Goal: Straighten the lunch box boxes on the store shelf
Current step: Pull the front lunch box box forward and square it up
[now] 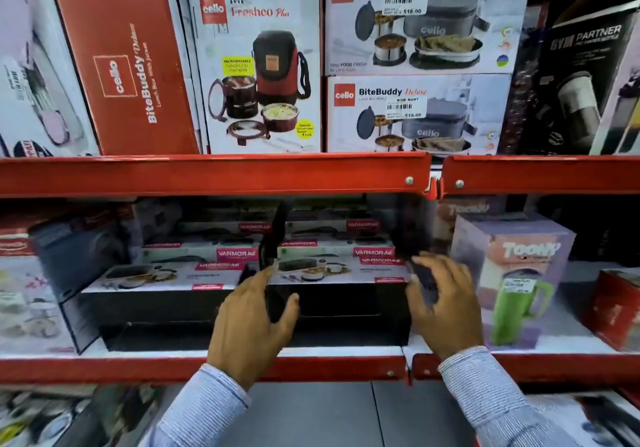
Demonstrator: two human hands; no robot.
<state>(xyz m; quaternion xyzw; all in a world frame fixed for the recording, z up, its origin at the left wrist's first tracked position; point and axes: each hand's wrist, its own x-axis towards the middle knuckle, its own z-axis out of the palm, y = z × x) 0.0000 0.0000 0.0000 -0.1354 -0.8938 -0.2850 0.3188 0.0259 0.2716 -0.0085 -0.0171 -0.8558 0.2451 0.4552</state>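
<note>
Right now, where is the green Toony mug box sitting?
In the head view, the Toony mug box stands on the lower shelf, right of centre, just beyond the right hand and right of the Varmora lunch box stacks.

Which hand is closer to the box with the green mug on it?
The right hand. It is just to the left of the Toony mug box, at the end of the black Varmora box. The left hand is farther left, at that box's other end.
</note>
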